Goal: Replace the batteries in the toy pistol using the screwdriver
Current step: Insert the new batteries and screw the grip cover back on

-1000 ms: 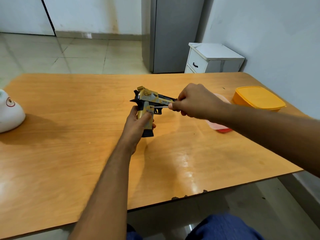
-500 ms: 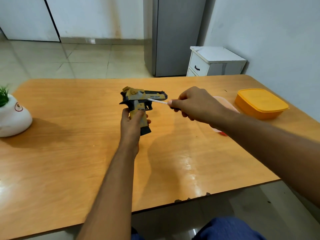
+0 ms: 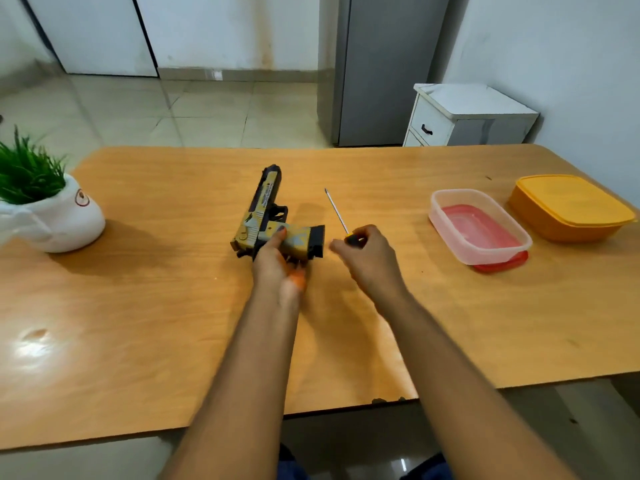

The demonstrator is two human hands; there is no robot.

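The yellow and black toy pistol (image 3: 266, 216) lies low over the middle of the wooden table (image 3: 138, 306), its barrel pointing away from me and its grip turned to the right. My left hand (image 3: 277, 265) grips the pistol's handle from the near side. My right hand (image 3: 367, 261) holds the screwdriver (image 3: 337, 213) by its dark handle, with the thin metal shaft pointing up and away, to the right of the pistol and apart from it.
A clear plastic box (image 3: 479, 226) on a red lid stands at the right, with a lidded orange box (image 3: 571, 206) beyond it. A white pot with a green plant (image 3: 45, 209) sits at the table's left. Behind the table are a white drawer cabinet (image 3: 464, 116) and a grey fridge (image 3: 381, 64).
The screwdriver tip has come off the pistol and swung out to the right. My left hand has turned the pistol so its barrel points away and lowered it toward the table.
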